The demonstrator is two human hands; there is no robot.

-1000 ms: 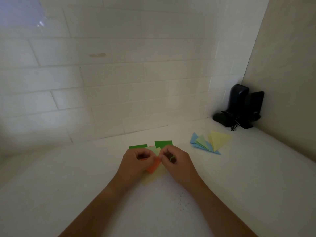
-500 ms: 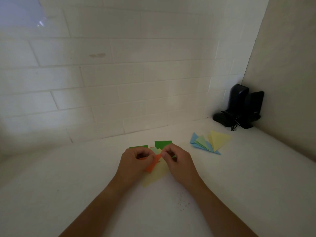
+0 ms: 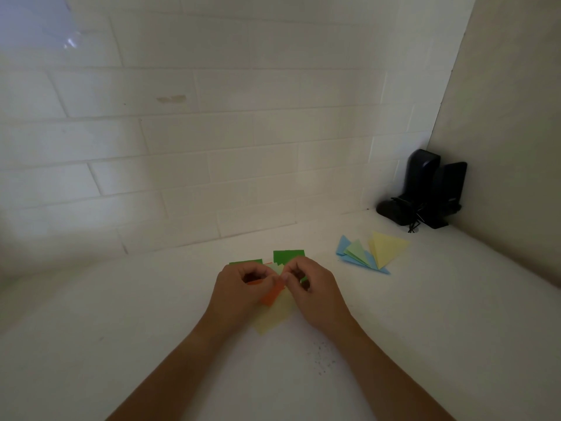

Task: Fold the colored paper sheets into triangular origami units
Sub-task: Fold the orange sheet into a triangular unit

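Observation:
A small orange paper [image 3: 272,294] is pinched between my left hand [image 3: 243,290] and my right hand [image 3: 312,287], whose fingertips meet at its upper end. Both hands hover over a loose stack of sheets on the white counter: a pale yellow sheet [image 3: 274,317] lies under the orange one, and dark green sheets [image 3: 288,256] stick out behind my fingers. Most of the stack is hidden by my hands. To the right lies a fan of folded triangular units [image 3: 372,252] in blue, light green and yellow.
A white tiled wall runs behind the counter [image 3: 425,314], with a beige wall on the right. Two black upright devices with cables [image 3: 425,192] stand in the back right corner. Small dark specks [image 3: 323,358] dot the counter near my right forearm.
My fingertips have come closer together on the orange paper, which now looks narrower and more upright than a second ago. Arms and the other papers have not moved.

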